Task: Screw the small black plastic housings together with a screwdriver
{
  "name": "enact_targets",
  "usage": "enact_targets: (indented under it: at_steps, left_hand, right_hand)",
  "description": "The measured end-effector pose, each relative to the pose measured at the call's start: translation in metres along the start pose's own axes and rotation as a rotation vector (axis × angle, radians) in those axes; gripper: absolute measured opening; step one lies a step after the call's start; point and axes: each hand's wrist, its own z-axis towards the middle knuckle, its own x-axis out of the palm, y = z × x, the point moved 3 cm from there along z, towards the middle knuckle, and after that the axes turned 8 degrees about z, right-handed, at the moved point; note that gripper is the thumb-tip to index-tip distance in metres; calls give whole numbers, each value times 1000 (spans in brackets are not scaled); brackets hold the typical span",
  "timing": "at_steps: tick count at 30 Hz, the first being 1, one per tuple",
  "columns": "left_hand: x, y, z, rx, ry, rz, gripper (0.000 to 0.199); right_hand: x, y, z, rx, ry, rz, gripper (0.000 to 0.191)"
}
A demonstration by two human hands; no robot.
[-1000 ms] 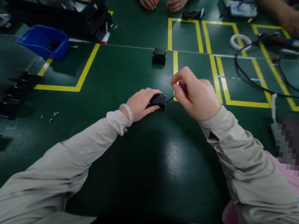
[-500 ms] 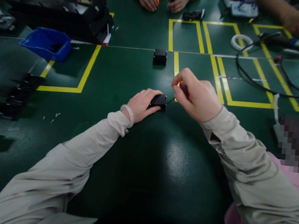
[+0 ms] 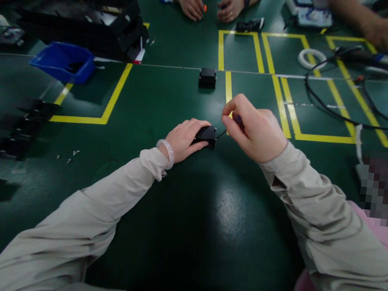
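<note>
My left hand (image 3: 184,140) is closed around a small black box (image 3: 207,136), holding it down on the green table. In my right hand (image 3: 250,127) is a screwdriver (image 3: 239,120); fingers pinch its dark handle, most of which they hide. Its thin shaft slants down to the right end of the box, where the tip meets a corner. Beyond my hands stands a second black box (image 3: 207,78) with small shiny bits at its sides. Several small screws (image 3: 73,155) lie loose on the table to the left of my left forearm.
A blue bin (image 3: 63,63) sits at left, before a large black tray (image 3: 78,20). Black parts (image 3: 24,128) line the left side. At right lie a tape roll (image 3: 311,59) and a looping black cable (image 3: 325,102). Across the table are other people's hands (image 3: 193,5).
The whole view has shifted slightly, so things appear a little lower. Both hands keep their grip on the box and screwdriver, with hardly any movement.
</note>
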Motion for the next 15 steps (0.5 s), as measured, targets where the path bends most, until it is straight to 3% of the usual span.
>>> enact_targets:
  at_steps: [15]
  left_hand:
    - [1,1,0,-5,-9,1,45]
  right_hand:
    - [0,2,0,5,15,32,29]
